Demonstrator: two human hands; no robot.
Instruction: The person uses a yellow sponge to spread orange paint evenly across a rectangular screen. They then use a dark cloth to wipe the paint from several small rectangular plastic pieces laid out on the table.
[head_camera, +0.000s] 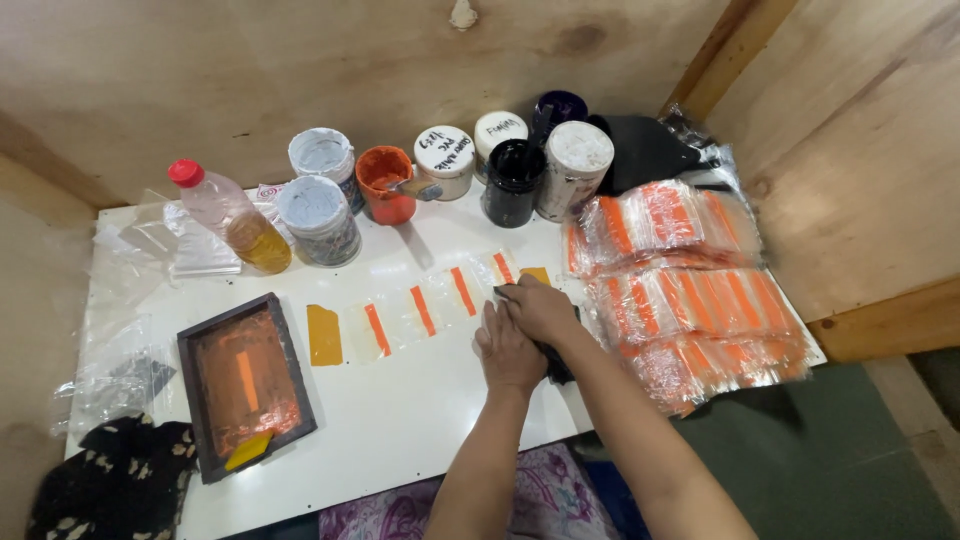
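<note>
At a white table (400, 420), a person's right hand (543, 310) presses down on a dark cloth (556, 362), its fingers (518, 297) curled together over the cloth's upper edge so that only dark slivers of it show beyond the knuckles and under the wrist. The left hand (508, 350) lies flat beside it, fingers (490, 322) straight and closed together, overlapping the right hand and resting on the table; whether it grips anything cannot be told. The cloth sits at the right end of a row of clear plastic sleeves (430, 305) printed with orange stripes, which runs leftward from the hands toward a yellow-ochre patch (324, 335). Farther left of that row lies a dark-framed printing screen (245, 382) stained orange, a yellow squeegee (247, 450) at its lower corner. Behind the row stand paint tubs, among them an open orange tub (385, 185) and a black jar (513, 180), with a red-capped bottle (230, 215) of amber liquid to their left. Right of the hands, stacks of finished orange-striped sleeves (690, 300) are piled up.
</note>
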